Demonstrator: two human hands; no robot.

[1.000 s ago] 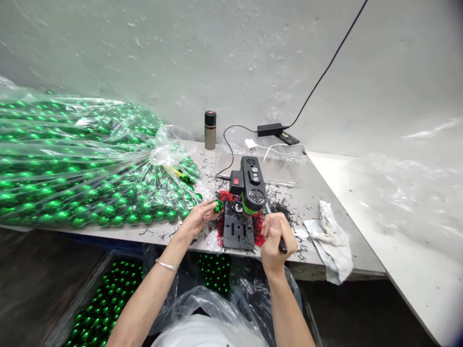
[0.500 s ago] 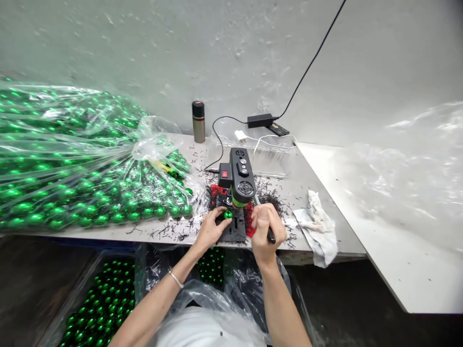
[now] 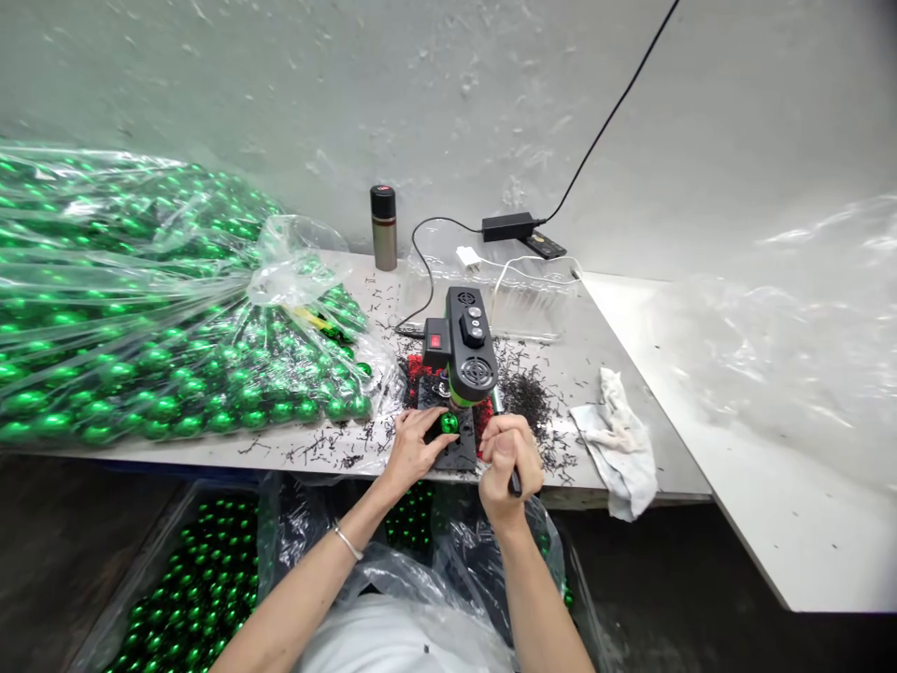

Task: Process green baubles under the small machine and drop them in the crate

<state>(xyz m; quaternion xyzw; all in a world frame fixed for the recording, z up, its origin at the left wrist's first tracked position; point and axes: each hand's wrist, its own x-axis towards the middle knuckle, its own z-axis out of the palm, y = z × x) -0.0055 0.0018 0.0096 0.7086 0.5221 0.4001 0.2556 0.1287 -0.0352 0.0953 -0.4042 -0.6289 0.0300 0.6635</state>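
- Green metallic ball (image 3: 449,423) is sitting over the slotted black base plate (image 3: 459,456), just below the front end of the black bench machine (image 3: 469,336); whether it is touching the plate cannot be told.
- Left hand (image 3: 410,447) is grasping this ball between thumb and fingertips, reaching in from the left.
- Right hand (image 3: 511,460) is clenching around the lever (image 3: 497,400) at the machine's right side; the black grip end is protruding from the fist.
- Black scraps (image 3: 525,397) are lying scattered around the machine.
- Knotted clear bag (image 3: 140,374), full of green balls, is occupying the left part of the table (image 3: 589,346).
- Black power adapter (image 3: 508,226) is lying behind the machine, near a white plug (image 3: 468,259).
- Capped flask (image 3: 383,229) is standing upright, left of the adapter.
- White cloth (image 3: 617,449) is hanging partly over the table's front edge, right of the right hand.
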